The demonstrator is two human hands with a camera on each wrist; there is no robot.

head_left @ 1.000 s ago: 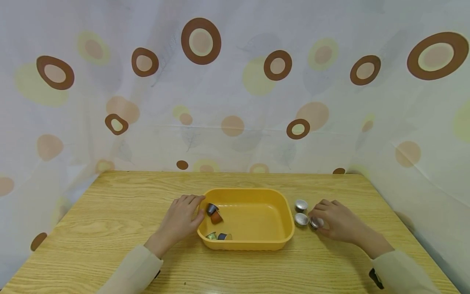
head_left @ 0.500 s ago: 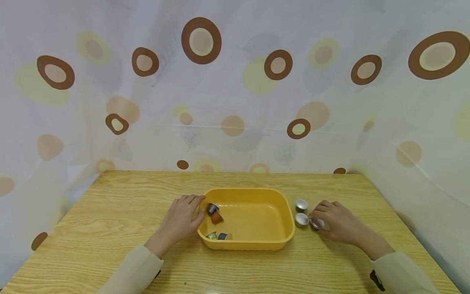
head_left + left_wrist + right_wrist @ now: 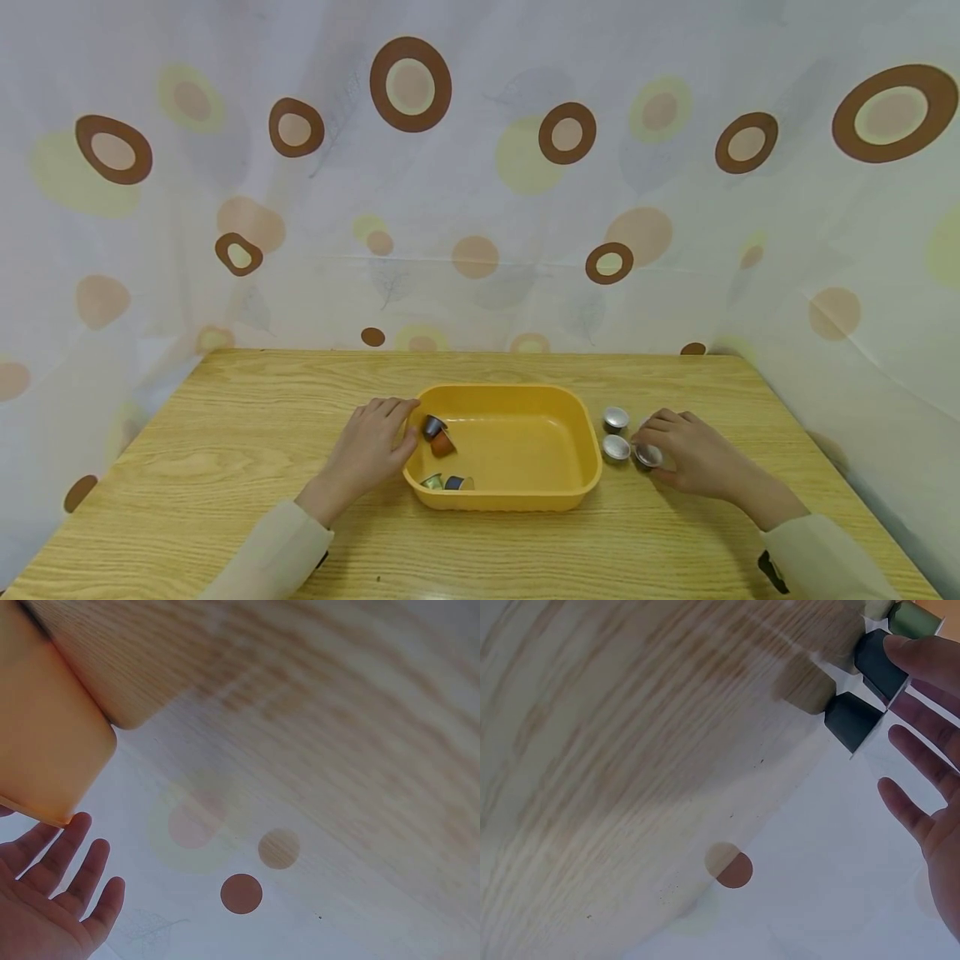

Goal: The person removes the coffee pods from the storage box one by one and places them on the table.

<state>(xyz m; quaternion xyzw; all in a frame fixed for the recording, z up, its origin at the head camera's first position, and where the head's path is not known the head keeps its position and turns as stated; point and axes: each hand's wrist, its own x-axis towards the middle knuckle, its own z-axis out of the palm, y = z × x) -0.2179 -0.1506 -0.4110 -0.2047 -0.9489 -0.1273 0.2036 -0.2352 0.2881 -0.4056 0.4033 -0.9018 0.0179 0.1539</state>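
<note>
My left hand (image 3: 369,446) rests with loosely extended fingers at the left rim of a yellow plastic tray (image 3: 517,501); in the left wrist view a fingertip meets the tray's edge. My right hand (image 3: 690,454) pinches a dark coffee capsule (image 3: 648,455) with a silver foil lid, right of the tray. The right wrist view shows the thumb on that capsule's side. Another dark capsule (image 3: 853,720) stands close by, mostly hidden behind my fingers in the head view. Two more foil-topped capsules, a far one (image 3: 615,418) and a near one (image 3: 616,448), stand beside the tray.
Several capsules lie in the tray's left part: a dark one (image 3: 432,427) and an orange-brown one (image 3: 442,444) together, a green one (image 3: 432,482) and a dark blue one (image 3: 454,483) near the front. A patterned curtain (image 3: 480,208) surrounds the wooden table (image 3: 285,400).
The right fingers shift slightly around the dark capsule, which tips a little and shows more of its foil lid than half a second ago. The left hand and tray stay put.
</note>
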